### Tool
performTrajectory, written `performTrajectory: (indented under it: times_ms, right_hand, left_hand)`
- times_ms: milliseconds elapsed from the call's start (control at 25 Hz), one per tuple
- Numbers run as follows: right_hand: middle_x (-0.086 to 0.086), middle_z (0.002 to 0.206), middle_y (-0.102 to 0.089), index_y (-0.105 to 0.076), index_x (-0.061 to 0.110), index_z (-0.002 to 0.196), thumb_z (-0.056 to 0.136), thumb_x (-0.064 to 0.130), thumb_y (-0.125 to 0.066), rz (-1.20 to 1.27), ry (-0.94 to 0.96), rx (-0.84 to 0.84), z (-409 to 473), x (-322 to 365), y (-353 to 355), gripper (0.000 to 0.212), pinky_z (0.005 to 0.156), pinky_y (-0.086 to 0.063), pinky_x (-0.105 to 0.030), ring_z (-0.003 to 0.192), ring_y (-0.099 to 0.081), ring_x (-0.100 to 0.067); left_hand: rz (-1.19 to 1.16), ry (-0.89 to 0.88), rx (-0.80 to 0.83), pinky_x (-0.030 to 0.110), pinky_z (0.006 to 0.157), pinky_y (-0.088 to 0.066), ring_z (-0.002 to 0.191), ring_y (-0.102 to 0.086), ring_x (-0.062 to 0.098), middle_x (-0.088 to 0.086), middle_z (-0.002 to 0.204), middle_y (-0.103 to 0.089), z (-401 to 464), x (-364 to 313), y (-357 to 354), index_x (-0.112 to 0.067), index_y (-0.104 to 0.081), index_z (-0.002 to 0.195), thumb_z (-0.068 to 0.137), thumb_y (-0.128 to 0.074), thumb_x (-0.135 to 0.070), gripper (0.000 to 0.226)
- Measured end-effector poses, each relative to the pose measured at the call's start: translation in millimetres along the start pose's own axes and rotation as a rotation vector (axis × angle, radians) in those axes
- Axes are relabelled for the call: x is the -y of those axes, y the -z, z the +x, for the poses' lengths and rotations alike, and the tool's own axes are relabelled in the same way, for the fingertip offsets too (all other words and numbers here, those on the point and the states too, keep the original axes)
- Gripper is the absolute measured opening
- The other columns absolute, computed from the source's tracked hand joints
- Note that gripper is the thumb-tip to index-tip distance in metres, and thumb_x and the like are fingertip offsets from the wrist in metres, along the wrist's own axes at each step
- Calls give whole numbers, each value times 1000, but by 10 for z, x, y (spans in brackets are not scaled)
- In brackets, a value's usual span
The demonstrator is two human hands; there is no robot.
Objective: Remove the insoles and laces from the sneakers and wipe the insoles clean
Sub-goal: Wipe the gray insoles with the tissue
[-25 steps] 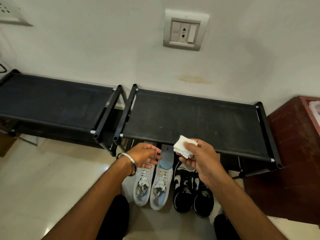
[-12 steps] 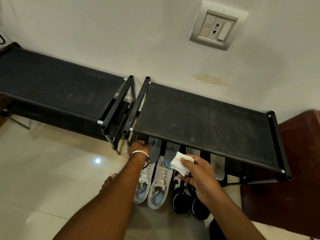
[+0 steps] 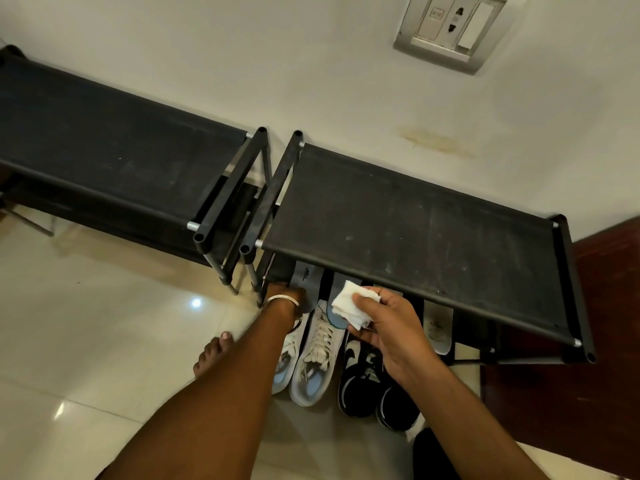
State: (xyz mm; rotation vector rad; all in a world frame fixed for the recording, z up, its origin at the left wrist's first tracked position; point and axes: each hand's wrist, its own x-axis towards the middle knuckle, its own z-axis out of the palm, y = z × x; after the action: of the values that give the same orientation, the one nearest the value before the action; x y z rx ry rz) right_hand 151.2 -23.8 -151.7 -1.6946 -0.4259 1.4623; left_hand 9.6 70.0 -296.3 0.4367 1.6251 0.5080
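A pair of white and light-blue sneakers [image 3: 313,362] with laces stands on the floor beside a pair of black and white sneakers [image 3: 362,379]. Behind them a grey insole [image 3: 307,276], a blue insole [image 3: 336,318] and a white insole [image 3: 438,327] lean under the black rack [image 3: 415,230]. My left hand [image 3: 289,295] reaches under the shelf edge at the grey insole's foot; its fingers are hidden. My right hand [image 3: 391,330] pinches a folded white wipe [image 3: 349,304] just in front of the blue insole.
A second black rack [image 3: 104,143] stands to the left against the white wall. A dark red wooden cabinet [image 3: 571,375] stands at the right. My bare foot [image 3: 211,355] rests on the glossy tiled floor [image 3: 86,341]. A wall socket [image 3: 450,29] is above.
My left hand let go near the blue insole and moved left and under the shelf toward the grey insole. The view tilted and came closer. My right hand still holds the wipe.
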Motion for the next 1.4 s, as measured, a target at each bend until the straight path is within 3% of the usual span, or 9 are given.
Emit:
performTrajectory:
  times_ms: [120,280,520,680,840,960,1160,1280,1400]
  right_hand:
    - [-10,99,-73,-67,10,103,93,7,-62,-22,18,7,-57,23,39,12,61,-55,-25,88,-71,-20]
    - [-10,97,-72,-67,11,98,92,4,-59,-80,53,18,-198,18,117,13,66,-57,-29,86,-69,-21]
    - [-10,91,-69,-67,8,98,91,2,-55,-127,34,85,-568,-29,316,15,64,-55,-29,80,-66,-18]
    - [-10,90,-69,-67,6,98,90,1,-54,-101,56,75,-805,-30,471,16,74,-57,-37,82,-68,-20]
    - [-12,97,-68,-68,8,94,89,5,-57,-71,37,37,-964,-62,565,12,76,-56,-37,89,-65,-24]
    - [-12,105,-64,-66,11,94,88,9,-60,-47,-21,27,-1014,-61,639,9,86,-52,-43,97,-61,-28]
    - [-19,111,-65,-63,1,114,89,5,-58,276,-98,65,-836,81,773,25,82,-56,-44,96,-65,-30]
    - [-21,107,-68,-68,-1,106,90,4,-58,202,22,62,-738,220,834,20,79,-57,-38,94,-67,-29]
    - [-18,101,-71,-71,2,103,91,4,-58,109,71,199,-727,329,809,18,84,-57,-40,91,-68,-26]
  left_hand:
    - [-143,51,67,42,69,-52,110,-57,39,17,116,-58,-265,-61,106,-14,-58,110,92,-59,-7,20]
    - [-121,-11,155,40,73,-56,95,-62,30,18,109,-62,-609,-127,327,-13,-62,96,89,-58,-4,12]
    - [94,-55,363,30,63,-56,89,-63,23,13,98,-65,-1301,-94,684,-8,-61,102,84,-56,-1,20]
    - [195,-43,463,29,61,-56,82,-67,22,11,90,-70,-1731,106,860,-8,-64,105,61,-60,-9,44]
    - [242,-50,609,38,76,-57,95,-65,30,19,109,-66,-2063,285,969,-9,-57,122,63,-64,-9,59]
    - [236,-97,708,48,88,-51,104,-63,33,18,118,-64,-2252,332,943,-13,-55,127,64,-68,-11,64]
    - [263,-194,761,47,93,-48,104,-62,31,17,118,-65,-2418,189,617,-9,-55,126,64,-70,-15,64]
    - [242,-226,726,40,85,-52,97,-64,27,14,113,-66,-2404,-82,333,-8,-57,126,78,-66,-33,55]
    - [36,-186,728,42,88,-49,101,-61,32,14,120,-65,-2341,-353,30,-11,-60,129,90,-52,-44,51]
